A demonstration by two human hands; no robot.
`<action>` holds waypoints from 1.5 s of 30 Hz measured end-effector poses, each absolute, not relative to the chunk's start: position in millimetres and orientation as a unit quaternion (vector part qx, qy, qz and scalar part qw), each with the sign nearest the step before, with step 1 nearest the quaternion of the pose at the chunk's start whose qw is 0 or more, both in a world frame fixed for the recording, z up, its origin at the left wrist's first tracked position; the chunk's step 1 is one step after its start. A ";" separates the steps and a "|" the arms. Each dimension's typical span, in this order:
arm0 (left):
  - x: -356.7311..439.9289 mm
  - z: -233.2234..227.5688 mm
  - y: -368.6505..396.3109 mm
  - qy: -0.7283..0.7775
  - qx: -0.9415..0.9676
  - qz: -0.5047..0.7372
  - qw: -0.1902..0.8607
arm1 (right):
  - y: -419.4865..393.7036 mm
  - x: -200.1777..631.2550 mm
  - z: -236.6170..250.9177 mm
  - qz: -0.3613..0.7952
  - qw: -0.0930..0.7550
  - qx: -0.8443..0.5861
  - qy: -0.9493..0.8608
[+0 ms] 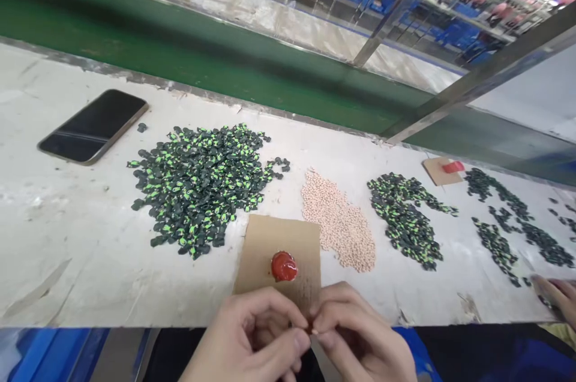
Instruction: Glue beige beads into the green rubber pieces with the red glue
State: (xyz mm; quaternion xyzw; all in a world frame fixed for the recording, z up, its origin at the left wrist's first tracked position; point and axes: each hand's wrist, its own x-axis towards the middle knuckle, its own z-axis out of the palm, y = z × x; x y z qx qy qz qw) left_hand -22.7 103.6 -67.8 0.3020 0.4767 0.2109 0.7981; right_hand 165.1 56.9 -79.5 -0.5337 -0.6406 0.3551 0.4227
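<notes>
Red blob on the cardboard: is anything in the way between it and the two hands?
Nothing visible. The red blob sits on the cardboard, just beyond the left hand and right hand, whose fingertips meet at the table edge. Only bare cardboard lies between.

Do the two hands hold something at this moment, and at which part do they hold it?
The left hand and right hand pinch something tiny between their fingertips, above the cardboard's near edge. It is mostly hidden, so its identity and held part cannot be told.

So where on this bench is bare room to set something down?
Bare patches: the near-left bench below the phone and left of the cardboard; also the strip behind the piles. Crowded: from the big green-black pile past the beige pile rightward.
</notes>
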 end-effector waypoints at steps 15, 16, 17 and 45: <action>-38.0 -111.2 110.7 0.505 0.553 0.331 0.575 | 74.3 156.1 -99.7 0.203 0.372 -0.604 -0.675; -37.6 -111.3 110.9 0.505 0.549 0.330 0.578 | 73.9 156.4 -100.1 0.205 0.370 -0.603 -0.676; -37.3 -111.5 111.0 0.505 0.546 0.334 0.579 | 73.3 156.7 -100.7 0.206 0.368 -0.603 -0.677; -9.3 -91.7 102.4 0.384 0.244 0.337 0.824 | 56.4 156.8 -82.3 0.496 0.525 -0.557 -0.411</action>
